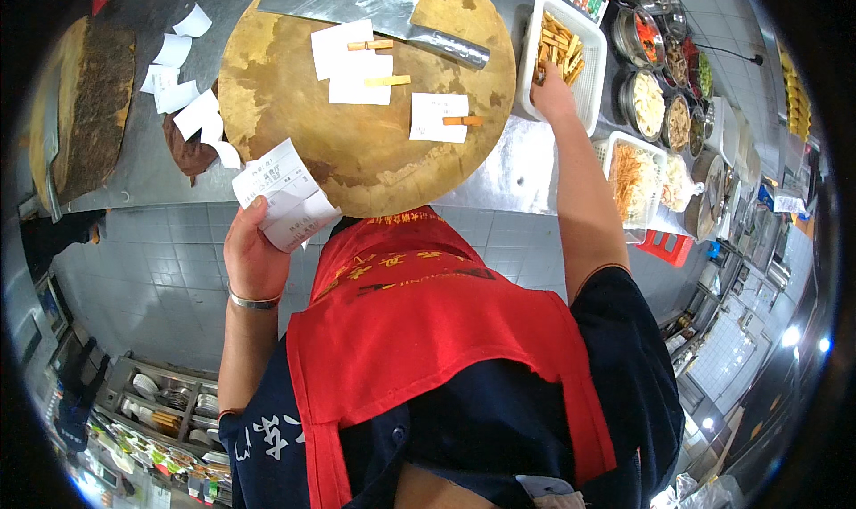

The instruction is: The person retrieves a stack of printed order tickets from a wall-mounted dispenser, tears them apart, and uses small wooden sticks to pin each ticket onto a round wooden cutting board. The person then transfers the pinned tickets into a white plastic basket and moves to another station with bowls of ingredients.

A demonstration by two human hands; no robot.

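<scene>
My left hand (257, 255) pinches a small stack of printed paper slips (284, 191) under its thumb, at the near left edge of a round wooden chopping block (374, 154). Over to the right, my right hand (554, 96) reaches into a white plastic basket (595, 101) of wooden clothes pegs (560, 41); its fingertips are hidden among them, so any grip is unclear. On the block lie a white slip with a brown peg (370, 45), another with a yellow peg (388, 80) and a third with an orange-brown peg (463, 120).
A cleaver (354, 1) lies across the block's far side. Several loose slips (177, 98) trail along the steel counter (154, 185) to the left, some over a brown cloth (190, 151). Bowls of cut food (647, 104) and a basket of shreds (632, 181) stand at right.
</scene>
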